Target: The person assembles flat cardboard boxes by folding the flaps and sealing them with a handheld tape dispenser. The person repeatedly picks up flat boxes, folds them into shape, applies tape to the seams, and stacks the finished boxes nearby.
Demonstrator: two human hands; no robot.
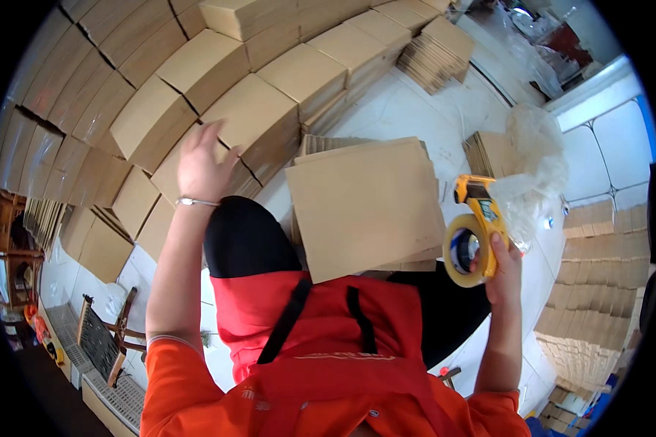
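While my right fingers (498, 245) grip the tape gun (482, 218), my left fingers (209, 135) spread empty near boxes (255, 124)! Cardboard (368, 211) lies between my knees (248, 237): taping prep, I'd judge; next calls for a steadying hold.

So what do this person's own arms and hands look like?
Both are gloveless. The left hand has a thin, silvery bracelet at its wrist; on the right hand no bracelet shows. The sleeves are short and bright orange.

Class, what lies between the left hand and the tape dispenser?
In the head view, chiefly flat cardboard lies between the left hand and the tape dispenser.
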